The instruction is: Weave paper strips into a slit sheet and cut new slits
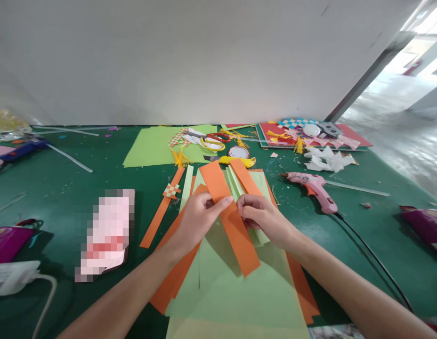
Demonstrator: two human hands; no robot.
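A wide orange paper strip [241, 238] slants over a stack of pale green paper [239, 292]. My left hand [200, 214] is closed on its left side, thumb on top and fingers behind. Pinched fingers of my right hand [264, 216] meet the strip's right edge; their tips are partly hidden. Behind the hands lie folded light green strips [234, 181] and another orange strip [246, 176]. More orange paper [179, 263] sticks out from under the stack. To the left rests a narrow orange strip with a woven green-and-orange square [171, 190] and a yellow tassel [181, 157].
A pink glue gun [315, 186] lies at right, its black cord running frontward. Scissors [213, 141] and a yellow cutter knife [236, 161] lie behind the stack. A blurred-out pink phone-shaped object [109, 230] is at left, and a blue glue gun [24, 148] beyond it.
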